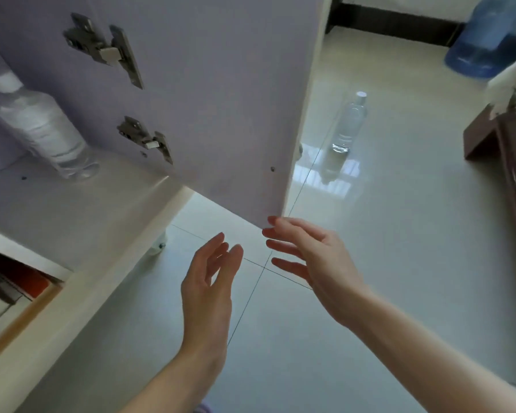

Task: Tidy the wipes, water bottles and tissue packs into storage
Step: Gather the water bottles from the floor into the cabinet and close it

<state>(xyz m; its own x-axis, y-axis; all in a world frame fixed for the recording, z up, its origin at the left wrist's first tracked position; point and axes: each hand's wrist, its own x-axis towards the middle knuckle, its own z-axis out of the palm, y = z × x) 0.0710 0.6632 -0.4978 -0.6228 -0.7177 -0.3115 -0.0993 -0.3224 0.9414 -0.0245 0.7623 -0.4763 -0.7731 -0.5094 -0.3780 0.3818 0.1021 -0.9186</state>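
Head view: left grip spread over floor; right grip spread, fingertips beside cabinet door corner.

The flat lilac cabinet panel is fitted with silver-grey metal hinges. The clear plastic water bottle is capped in white. The glossy off-white tiled floor is crossed by thin dark grout lines. The large translucent water jug is tinted blue.

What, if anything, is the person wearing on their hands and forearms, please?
Nothing shows: the left hand and right hand are bare, without gloves, rings or a watch, and the left forearm and right forearm are uncovered to the frame's edge, no sleeve in view.
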